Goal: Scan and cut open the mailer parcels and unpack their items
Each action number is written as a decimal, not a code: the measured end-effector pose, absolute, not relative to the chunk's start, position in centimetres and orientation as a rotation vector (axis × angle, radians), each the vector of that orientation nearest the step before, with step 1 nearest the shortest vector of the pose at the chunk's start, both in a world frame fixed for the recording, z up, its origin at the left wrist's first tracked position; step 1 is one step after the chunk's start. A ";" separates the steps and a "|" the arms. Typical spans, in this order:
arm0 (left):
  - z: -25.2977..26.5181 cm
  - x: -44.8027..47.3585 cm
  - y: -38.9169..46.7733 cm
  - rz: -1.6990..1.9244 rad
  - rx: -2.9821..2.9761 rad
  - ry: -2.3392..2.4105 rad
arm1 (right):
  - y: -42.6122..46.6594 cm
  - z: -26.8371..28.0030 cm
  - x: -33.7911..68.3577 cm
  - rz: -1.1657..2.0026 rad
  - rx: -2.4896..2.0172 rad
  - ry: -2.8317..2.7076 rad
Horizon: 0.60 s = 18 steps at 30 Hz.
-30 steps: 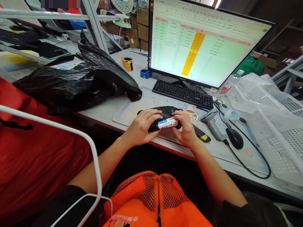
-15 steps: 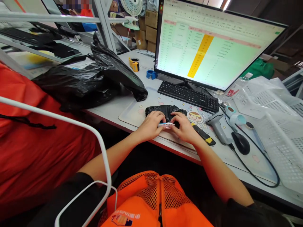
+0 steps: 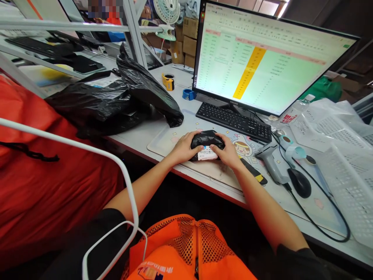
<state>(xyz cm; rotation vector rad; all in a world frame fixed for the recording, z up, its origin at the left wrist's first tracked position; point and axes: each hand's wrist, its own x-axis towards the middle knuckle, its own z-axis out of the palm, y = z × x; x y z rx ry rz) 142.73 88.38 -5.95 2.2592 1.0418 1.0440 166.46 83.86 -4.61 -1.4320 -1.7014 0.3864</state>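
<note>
A small package in black plastic point(image 3: 207, 137) lies at the front of the desk mat, gripped from both sides. My left hand point(image 3: 186, 147) is closed around its left end, thumb on the front. Around the right end wraps my right hand point(image 3: 227, 151), its thumb also on the front face. Between the thumbs shows a white printed label point(image 3: 207, 153) with a barcode. Just right of my right hand lies a black-and-yellow utility knife point(image 3: 254, 172), partly hidden by my wrist.
A large black plastic bag point(image 3: 107, 101) lies at the left. Behind the mat stand a keyboard point(image 3: 233, 121) and a monitor point(image 3: 262, 62). To the right are a grey barcode scanner point(image 3: 272, 163), a mouse point(image 3: 299, 182), a cable and white plastic baskets point(image 3: 346, 175). Tape rolls point(image 3: 189, 94) sit behind.
The package has been tilted and gathered, so its label now faces me. My hands have moved from pinching the label's edge to holding the package's two ends.
</note>
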 end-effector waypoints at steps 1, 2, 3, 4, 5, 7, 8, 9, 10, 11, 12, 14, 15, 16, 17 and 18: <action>-5.9 142.9 88.1 1.043 2.256 1.068 | 84.0 -4.6 166.6 0.415 -1.408 -1.716; -5.9 142.9 87.7 1.042 2.248 1.097 | 84.2 -4.6 166.8 0.447 -1.381 -1.734; -5.8 143.0 87.3 1.040 2.237 1.130 | 84.4 -4.5 166.9 0.478 -1.357 -1.752; -5.8 143.0 86.8 1.040 2.224 1.165 | 84.5 -4.4 166.9 0.494 -1.342 -1.773; -5.8 143.1 86.2 1.042 2.212 1.199 | 84.6 -4.1 167.0 0.489 -1.337 -1.794; -5.9 143.3 85.1 1.069 2.181 1.262 | 84.4 -3.2 167.3 0.416 -1.344 -1.815; -6.0 143.5 84.6 1.097 2.162 1.289 | 84.0 -2.5 167.8 0.342 -1.352 -1.802; -6.1 143.7 84.1 1.130 2.143 1.312 | 83.3 -1.8 168.7 0.245 -1.370 -1.769; -6.3 143.9 83.7 1.165 2.124 1.334 | 82.4 -1.0 169.9 0.139 -1.403 -1.721; -6.5 144.1 83.4 1.201 2.107 1.357 | 81.3 -0.3 171.4 0.033 -1.466 -1.666; -6.7 144.3 83.2 1.235 2.092 1.382 | 79.9 0.3 173.2 -0.074 -1.571 -1.613; -7.2 144.7 82.9 1.297 2.069 1.425 | 77.0 0.7 176.8 -0.237 -1.904 -1.511; -7.4 144.9 82.9 1.328 2.056 1.440 | 75.6 0.4 178.5 -0.266 -2.097 -1.464; -7.6 145.1 82.8 1.356 2.044 1.448 | 74.3 -0.1 179.8 -0.263 -2.278 -1.420; -7.8 145.2 82.8 1.378 2.033 1.448 | 73.4 -0.8 180.8 -0.232 -2.424 -1.381; -7.9 145.2 82.8 1.394 2.026 1.441 | 72.8 -1.6 181.5 -0.184 -2.526 -1.357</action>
